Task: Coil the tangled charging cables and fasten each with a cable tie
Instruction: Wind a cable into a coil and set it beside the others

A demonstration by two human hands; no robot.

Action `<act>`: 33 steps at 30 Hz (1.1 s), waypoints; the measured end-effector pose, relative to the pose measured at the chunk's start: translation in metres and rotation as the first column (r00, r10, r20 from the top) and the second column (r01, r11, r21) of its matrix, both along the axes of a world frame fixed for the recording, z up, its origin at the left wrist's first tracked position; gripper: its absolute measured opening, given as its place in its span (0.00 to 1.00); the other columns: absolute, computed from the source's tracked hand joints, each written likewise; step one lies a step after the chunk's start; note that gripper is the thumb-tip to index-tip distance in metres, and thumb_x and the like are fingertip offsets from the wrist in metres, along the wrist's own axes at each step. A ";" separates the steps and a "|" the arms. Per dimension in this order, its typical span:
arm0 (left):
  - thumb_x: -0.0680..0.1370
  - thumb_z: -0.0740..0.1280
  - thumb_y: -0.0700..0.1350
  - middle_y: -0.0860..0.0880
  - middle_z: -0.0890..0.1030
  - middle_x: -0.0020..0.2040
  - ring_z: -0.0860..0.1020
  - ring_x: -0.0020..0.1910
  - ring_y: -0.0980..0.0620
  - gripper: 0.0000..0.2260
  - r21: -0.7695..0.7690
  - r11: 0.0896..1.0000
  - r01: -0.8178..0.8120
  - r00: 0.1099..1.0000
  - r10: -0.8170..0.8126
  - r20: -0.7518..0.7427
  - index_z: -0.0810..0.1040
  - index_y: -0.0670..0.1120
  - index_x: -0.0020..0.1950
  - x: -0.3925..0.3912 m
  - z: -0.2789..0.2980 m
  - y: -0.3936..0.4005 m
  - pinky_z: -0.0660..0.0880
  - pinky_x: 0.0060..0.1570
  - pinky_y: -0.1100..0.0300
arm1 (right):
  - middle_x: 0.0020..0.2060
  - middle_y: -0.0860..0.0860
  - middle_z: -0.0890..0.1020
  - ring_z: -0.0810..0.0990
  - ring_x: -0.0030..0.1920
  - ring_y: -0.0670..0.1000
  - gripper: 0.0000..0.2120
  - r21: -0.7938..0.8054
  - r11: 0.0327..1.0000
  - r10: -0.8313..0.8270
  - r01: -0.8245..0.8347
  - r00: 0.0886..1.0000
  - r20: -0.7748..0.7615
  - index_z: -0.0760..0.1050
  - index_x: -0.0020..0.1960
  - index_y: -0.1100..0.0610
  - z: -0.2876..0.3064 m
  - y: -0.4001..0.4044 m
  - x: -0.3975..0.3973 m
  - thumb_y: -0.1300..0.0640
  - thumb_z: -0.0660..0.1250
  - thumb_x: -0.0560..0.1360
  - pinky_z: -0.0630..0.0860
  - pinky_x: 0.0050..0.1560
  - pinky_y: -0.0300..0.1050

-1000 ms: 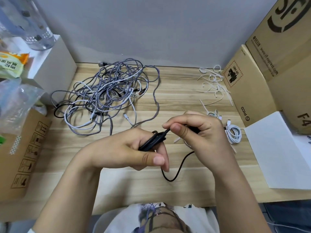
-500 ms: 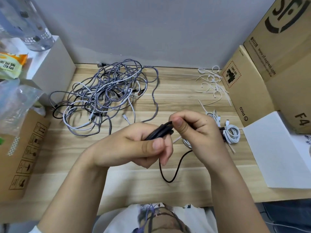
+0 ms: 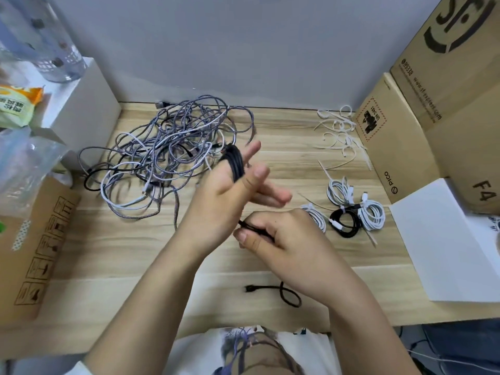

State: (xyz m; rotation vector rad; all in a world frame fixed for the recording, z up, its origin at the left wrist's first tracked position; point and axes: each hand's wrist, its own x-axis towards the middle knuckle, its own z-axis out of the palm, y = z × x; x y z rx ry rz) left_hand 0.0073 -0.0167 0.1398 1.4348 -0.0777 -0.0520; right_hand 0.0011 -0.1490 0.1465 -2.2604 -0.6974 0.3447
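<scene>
The left hand, fingers spread, wears the thin black braided cable; the right hand pinches its tail. Loops could slip off.

Both bare forearms reach forward from the bottom of the view and converge toward the middle. The left hand is raised, palm turned inward, its fingers stretched out nearly straight and pointing right, the thumb extended; dark loops sit wound around the fingers. The right hand lies lower and just beside the left wrist, knuckles up, fingers curled, its thumb and forefinger closed in a pinching grip on a thin black strand.
</scene>
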 end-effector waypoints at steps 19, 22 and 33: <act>0.70 0.63 0.68 0.54 0.66 0.24 0.62 0.23 0.59 0.23 0.053 0.851 0.523 0.849 -0.514 -0.124 0.80 0.49 0.37 -0.020 -0.011 0.015 0.59 0.25 0.72 | 0.29 0.51 0.80 0.72 0.29 0.52 0.05 0.515 0.810 -0.211 0.279 0.959 -0.187 0.80 0.31 0.48 0.006 -0.019 0.017 0.56 0.74 0.62 0.69 0.32 0.40; 0.72 0.65 0.62 0.57 0.64 0.23 0.60 0.21 0.59 0.17 -0.104 0.817 0.567 0.818 -0.574 -0.043 0.80 0.50 0.36 -0.020 -0.004 0.021 0.60 0.25 0.72 | 0.28 0.44 0.79 0.75 0.32 0.43 0.07 0.514 0.817 -0.182 0.263 0.962 -0.202 0.79 0.32 0.49 0.001 -0.020 0.020 0.53 0.70 0.68 0.70 0.36 0.35; 0.79 0.61 0.49 0.55 0.65 0.25 0.70 0.22 0.62 0.11 -0.611 0.738 0.287 0.956 -0.180 0.232 0.77 0.44 0.54 -0.005 0.007 0.006 0.72 0.37 0.64 | 0.25 0.43 0.71 0.68 0.29 0.43 0.13 0.183 0.973 -0.093 0.138 0.968 -0.234 0.73 0.36 0.45 -0.008 -0.006 0.009 0.41 0.56 0.74 0.67 0.35 0.46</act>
